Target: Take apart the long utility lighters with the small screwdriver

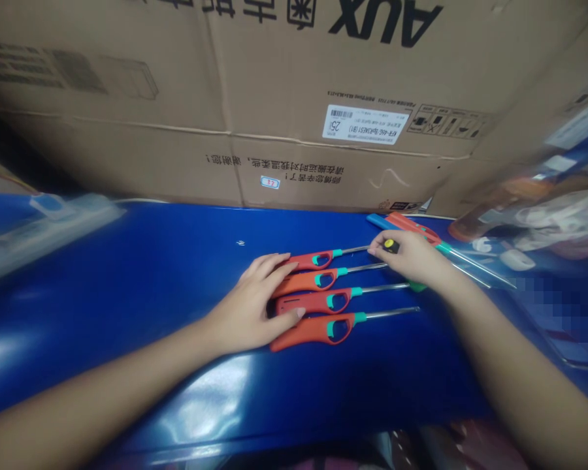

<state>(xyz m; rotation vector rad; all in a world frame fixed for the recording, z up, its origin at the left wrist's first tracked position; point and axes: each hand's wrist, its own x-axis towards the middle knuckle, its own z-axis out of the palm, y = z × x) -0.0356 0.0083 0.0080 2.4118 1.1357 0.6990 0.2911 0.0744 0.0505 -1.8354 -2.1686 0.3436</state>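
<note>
Several long-nosed gas lighters (306,329) with red-orange handles, green triggers and metal tubes lie side by side on the blue table, tubes pointing right. My left hand (255,294) rests across the left ends of their handles, fingers spread and thumb on a lower one. My right hand (406,254) is closed, its thumb and fingertips at the tube tip of the farthest lighter (355,250). A small black tool end with a yellow cap (391,246) sticks out of its grip. Something green (416,286) shows under the palm; its full shape is hidden.
More lighters (411,225), red and blue, lie behind my right hand. A large cardboard box (176,150) stands along the back of the blue table (127,281). At right are a blurred bottle (490,209), plastic bags (568,219) and a white item (518,260). Clear plastic (53,225) lies left.
</note>
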